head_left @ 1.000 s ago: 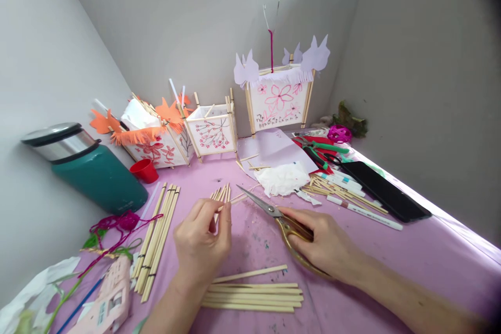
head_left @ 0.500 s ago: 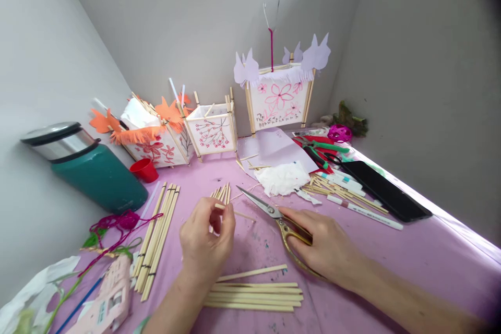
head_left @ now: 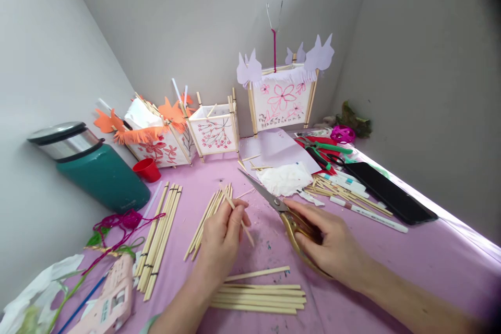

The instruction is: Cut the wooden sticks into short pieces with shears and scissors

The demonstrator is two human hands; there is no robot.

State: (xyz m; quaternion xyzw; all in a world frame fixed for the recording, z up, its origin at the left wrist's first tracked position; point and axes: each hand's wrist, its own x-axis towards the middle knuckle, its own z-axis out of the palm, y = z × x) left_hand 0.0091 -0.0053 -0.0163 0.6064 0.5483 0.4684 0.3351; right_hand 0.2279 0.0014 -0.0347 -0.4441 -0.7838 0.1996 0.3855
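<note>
Between thumb and fingers, my left hand [head_left: 224, 235] pinches a short wooden stick [head_left: 246, 228], which slants down to the right. My right hand [head_left: 326, 237] is wrapped round the gold handles of a pair of scissors [head_left: 270, 197]; the grey blades point up and left and look nearly closed. The blades are apart from the stick. Beside my left hand lies a loose pile of sticks [head_left: 203, 219], partly hidden by it. Nearer to me, several longer flat sticks [head_left: 262, 297] lie side by side, their left ends behind my left forearm.
Bundled sticks [head_left: 162, 240], magenta yarn [head_left: 127, 219], a pink glue gun [head_left: 111, 297] and a teal bottle [head_left: 102, 175] are on the left. Paper lanterns [head_left: 214, 130] stand at the back. Pliers [head_left: 329, 148], a marker [head_left: 368, 214] and a phone [head_left: 391, 193] lie right.
My left hand has shifted right and turned, so the stick points more steeply down and more of the pile shows. The scissors remain in my right hand, and the view has shifted slightly.
</note>
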